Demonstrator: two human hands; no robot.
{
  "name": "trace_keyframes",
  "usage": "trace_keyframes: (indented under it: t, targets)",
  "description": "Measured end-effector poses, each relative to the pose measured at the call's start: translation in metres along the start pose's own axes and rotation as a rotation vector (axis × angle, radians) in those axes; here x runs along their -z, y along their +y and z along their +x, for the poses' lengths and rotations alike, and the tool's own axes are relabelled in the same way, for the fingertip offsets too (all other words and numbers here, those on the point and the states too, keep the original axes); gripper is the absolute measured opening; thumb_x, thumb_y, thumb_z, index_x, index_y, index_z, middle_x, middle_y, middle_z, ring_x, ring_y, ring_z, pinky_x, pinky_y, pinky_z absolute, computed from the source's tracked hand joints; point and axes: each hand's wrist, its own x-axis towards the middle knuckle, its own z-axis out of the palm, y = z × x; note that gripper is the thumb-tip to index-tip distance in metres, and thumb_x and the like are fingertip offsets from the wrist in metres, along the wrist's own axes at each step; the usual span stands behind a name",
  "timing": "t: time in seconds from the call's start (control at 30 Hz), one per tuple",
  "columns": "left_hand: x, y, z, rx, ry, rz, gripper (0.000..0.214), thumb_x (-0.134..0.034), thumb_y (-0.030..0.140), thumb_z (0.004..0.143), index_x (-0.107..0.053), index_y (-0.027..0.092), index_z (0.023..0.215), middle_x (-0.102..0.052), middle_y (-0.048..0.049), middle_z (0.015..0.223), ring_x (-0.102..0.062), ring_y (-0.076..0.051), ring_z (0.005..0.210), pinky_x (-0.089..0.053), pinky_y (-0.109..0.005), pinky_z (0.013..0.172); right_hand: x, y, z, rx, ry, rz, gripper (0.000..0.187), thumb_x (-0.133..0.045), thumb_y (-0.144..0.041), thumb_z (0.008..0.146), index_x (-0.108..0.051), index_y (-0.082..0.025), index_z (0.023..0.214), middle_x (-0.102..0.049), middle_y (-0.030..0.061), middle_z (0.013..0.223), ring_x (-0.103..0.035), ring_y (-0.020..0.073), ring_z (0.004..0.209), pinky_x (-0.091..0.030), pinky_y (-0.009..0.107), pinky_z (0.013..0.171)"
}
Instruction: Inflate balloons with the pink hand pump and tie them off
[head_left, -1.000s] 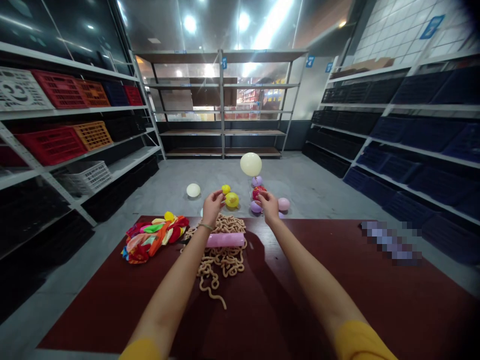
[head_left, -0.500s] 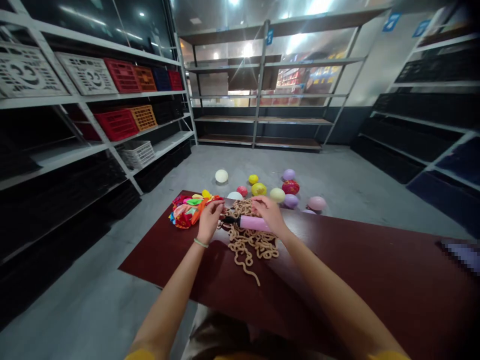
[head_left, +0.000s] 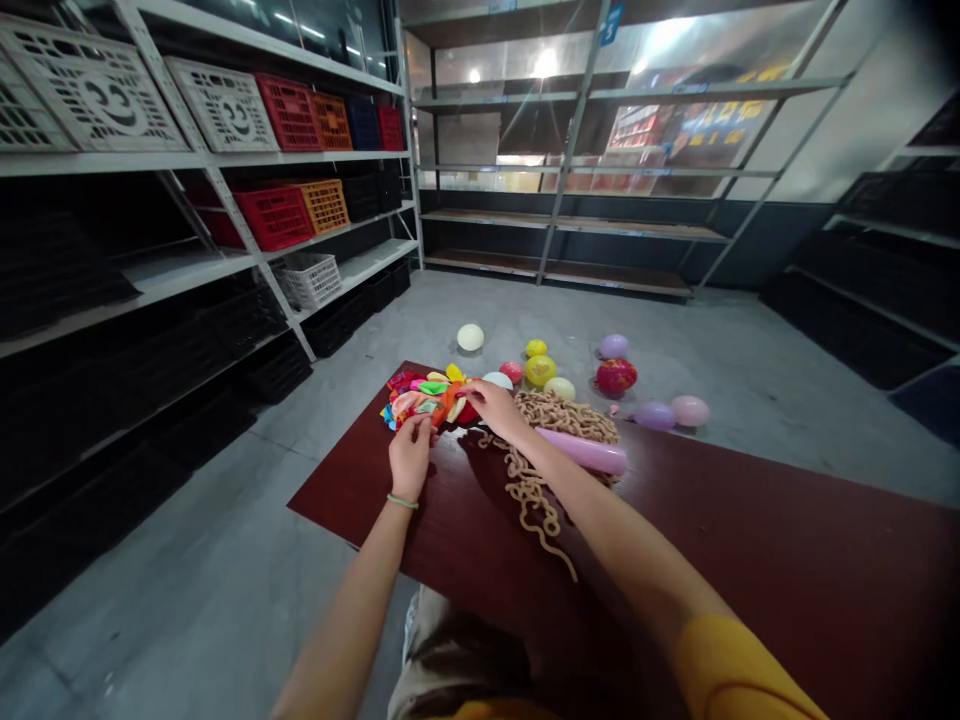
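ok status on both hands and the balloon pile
Right hand at deflated balloons, left hand at near edge; grips unclear. Tan cord, pink tube partly behind right forearm.

Ahead of you, the blue tag (head_left: 612,24) on the middle upright of the back rack (head_left: 564,180) reads "5". The small blue labels (head_left: 690,88) along its shelf edges are too small for you to read. On your left, the white crates (head_left: 116,105) each carry a smiling-face emblem, with no legible lettering.

Right grip (head_left: 493,406) at limp balloons (head_left: 421,396)
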Motion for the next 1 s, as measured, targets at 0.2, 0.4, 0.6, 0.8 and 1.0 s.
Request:
trace_keyframes:
  t: [0.2, 0.4, 0.6, 0.8, 1.0]
  targets:
    - [0.002, 0.005, 0.002, -0.006, 0.086, 0.019, 0.032, -0.056, 0.045, 0.091, -0.070, 0.017, 0.098, -0.066, -0.0018, 0.071, -0.062, -0.014, 0.062, -0.052, -0.026, 0.064, -0.020, 0.003, 0.030, 0.121, -0.148, -0.141, 0.025, -0.056, -0.009, 0.084, -0.072, -0.024, 0.095, -0.070, 0.0045, 0.110, -0.059, 0.0213, 0.108, -0.043, 0.037, 0.101]
    - [0.002, 0.002, 0.003, -0.019, 0.128, 0.004, 0.033, -0.054, 0.047, 0.092, -0.069, 0.018, 0.095, -0.066, -0.0015, 0.069, -0.062, -0.015, 0.060, -0.052, -0.026, 0.061, -0.008, -0.007, 0.035, 0.163, -0.229, -0.229, 0.014, -0.058, -0.011, 0.086, -0.067, -0.021, 0.086, -0.068, 0.0067, 0.105, -0.057, 0.0220, 0.106, -0.043, 0.035, 0.096]
    - [0.003, -0.002, 0.001, -0.063, 0.100, 0.017, 0.034, -0.055, 0.049, 0.092, -0.069, 0.018, 0.094, -0.064, -0.0012, 0.069, -0.061, -0.015, 0.060, -0.049, -0.025, 0.061, 0.035, -0.033, 0.025, 0.086, -0.225, -0.255, 0.014, -0.050, -0.018, 0.094, -0.058, -0.022, 0.104, -0.065, 0.0003, 0.079, -0.058, 0.0155, 0.069, -0.043, 0.028, 0.069]
    - [-0.004, 0.001, -0.008, -0.102, -0.002, -0.014, 0.039, -0.056, 0.053, 0.090, -0.070, 0.017, 0.097, -0.064, -0.0016, 0.070, -0.060, -0.014, 0.059, -0.050, -0.025, 0.060, 0.088, -0.055, -0.019, 0.012, -0.224, -0.210, 0.011, -0.049, -0.021, 0.096, -0.060, -0.022, 0.097, -0.069, 0.0001, 0.082, -0.061, 0.0136, 0.067, -0.044, 0.025, 0.064]
    - [-0.035, 0.032, -0.048, -0.072, -0.362, -0.096, 0.038, -0.060, 0.052, 0.089, -0.073, 0.017, 0.091, -0.067, -0.0032, 0.070, -0.062, -0.015, 0.061, -0.052, -0.026, 0.061, 0.123, -0.053, -0.072, -0.011, -0.165, -0.197, 0.013, -0.057, -0.015, 0.090, -0.066, -0.022, 0.087, -0.073, 0.0015, 0.092, -0.065, 0.0159, 0.084, -0.047, 0.028, 0.077]
